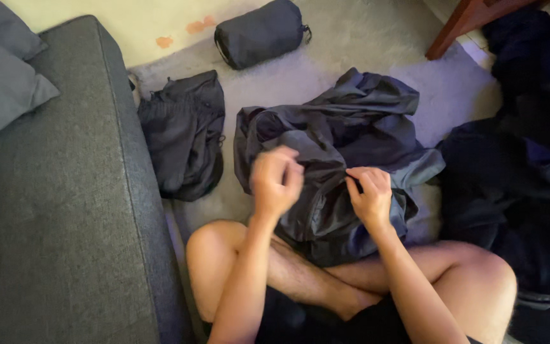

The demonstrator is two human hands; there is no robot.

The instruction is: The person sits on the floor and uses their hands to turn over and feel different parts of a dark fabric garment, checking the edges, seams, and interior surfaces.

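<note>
Between the sofa [65, 210] and a dark clothes pile [517, 191], both hands, left hand [276, 180] blurred and right hand [370, 194], pinch the grey jacket [345, 127]; a rolled bag [259, 32] and folded garment [183, 134] lie beyond

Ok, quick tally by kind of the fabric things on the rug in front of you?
Loose dark jackets: 2, one gripped by the left hand and right hand, one beside the sofa
Rolled stuff sacks: 1
Dark clothing heaps: 1
Total: 4

Both hands [276, 181] [370, 194] raised, fingers curled.
</note>
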